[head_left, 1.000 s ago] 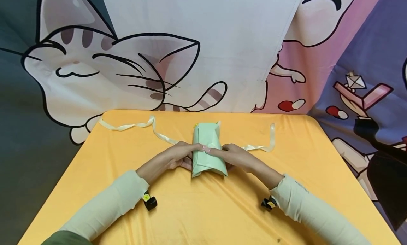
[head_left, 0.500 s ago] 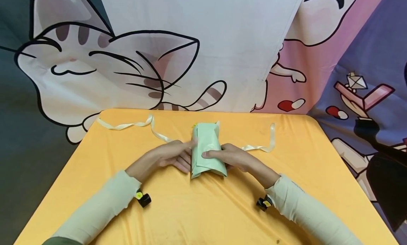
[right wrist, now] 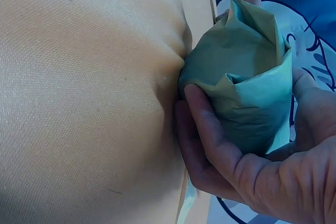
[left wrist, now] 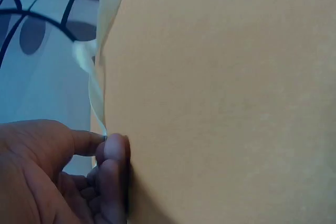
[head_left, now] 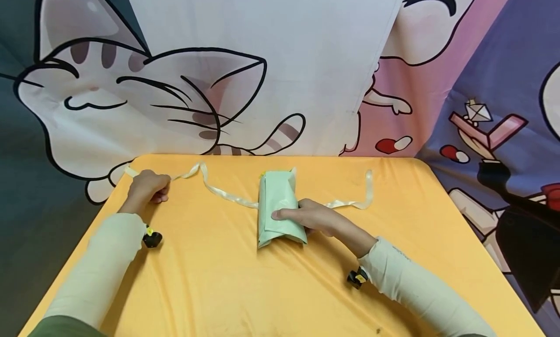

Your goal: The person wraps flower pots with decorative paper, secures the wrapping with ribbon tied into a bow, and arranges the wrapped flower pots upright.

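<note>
A parcel (head_left: 280, 201) wrapped in mint-green paper lies on the yellow table, its near end folded in. My right hand (head_left: 317, 215) grips it from the right, thumb on top; in the right wrist view the fingers curl under the wrapped parcel (right wrist: 236, 77). A cream satin ribbon (head_left: 223, 193) passes beneath the parcel and trails out on both sides. Far to the left, my left hand (head_left: 148, 185) pinches the ribbon near its end. The left wrist view shows thumb and forefinger closed on the twisted ribbon (left wrist: 94, 87).
The ribbon's right tail (head_left: 360, 201) lies curled on the table. A yellow cloth (head_left: 210, 278) with soft wrinkles covers the table (head_left: 341, 298). Behind the far edge hangs a backdrop (head_left: 315, 60) printed with cartoon cats.
My left hand has let go of the parcel, moved left and taken hold of the ribbon's left tail. My right hand keeps its grip on the parcel.
</note>
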The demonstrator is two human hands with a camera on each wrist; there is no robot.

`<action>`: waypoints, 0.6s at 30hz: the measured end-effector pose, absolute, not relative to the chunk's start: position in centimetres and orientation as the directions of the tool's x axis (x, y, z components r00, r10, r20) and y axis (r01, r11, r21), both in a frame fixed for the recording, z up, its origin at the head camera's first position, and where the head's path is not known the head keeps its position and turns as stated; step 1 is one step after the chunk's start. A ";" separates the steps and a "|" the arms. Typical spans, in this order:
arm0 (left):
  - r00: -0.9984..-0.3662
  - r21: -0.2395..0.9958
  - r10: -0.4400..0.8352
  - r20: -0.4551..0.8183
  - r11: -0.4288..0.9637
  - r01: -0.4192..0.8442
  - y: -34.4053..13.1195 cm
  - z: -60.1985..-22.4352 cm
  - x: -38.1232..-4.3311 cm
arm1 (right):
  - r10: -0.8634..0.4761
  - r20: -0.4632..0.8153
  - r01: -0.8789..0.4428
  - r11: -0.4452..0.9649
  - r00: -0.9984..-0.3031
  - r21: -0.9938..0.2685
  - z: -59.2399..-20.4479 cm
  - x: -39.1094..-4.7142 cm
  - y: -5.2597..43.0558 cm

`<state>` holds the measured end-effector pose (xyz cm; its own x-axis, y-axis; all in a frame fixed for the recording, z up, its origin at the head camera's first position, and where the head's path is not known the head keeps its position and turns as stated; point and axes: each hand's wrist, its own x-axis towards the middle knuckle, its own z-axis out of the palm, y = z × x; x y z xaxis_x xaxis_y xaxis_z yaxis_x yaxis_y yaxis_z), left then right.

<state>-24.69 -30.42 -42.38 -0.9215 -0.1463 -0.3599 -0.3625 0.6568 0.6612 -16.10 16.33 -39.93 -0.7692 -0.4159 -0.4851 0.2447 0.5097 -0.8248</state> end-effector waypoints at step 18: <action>-0.958 0.649 -0.226 -0.178 -0.759 0.058 -25.4 -40.1 -25.6 | -0.420 -0.488 0.245 0.511 -0.765 -0.824 -40.1 -16.1 16.4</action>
<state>-25.63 -25.37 -40.11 -0.9577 -0.2260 -0.1779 0.0584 -0.7586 0.6490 -16.09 16.36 -40.09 -0.7653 -0.4199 -0.4878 0.2447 0.5111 -0.8239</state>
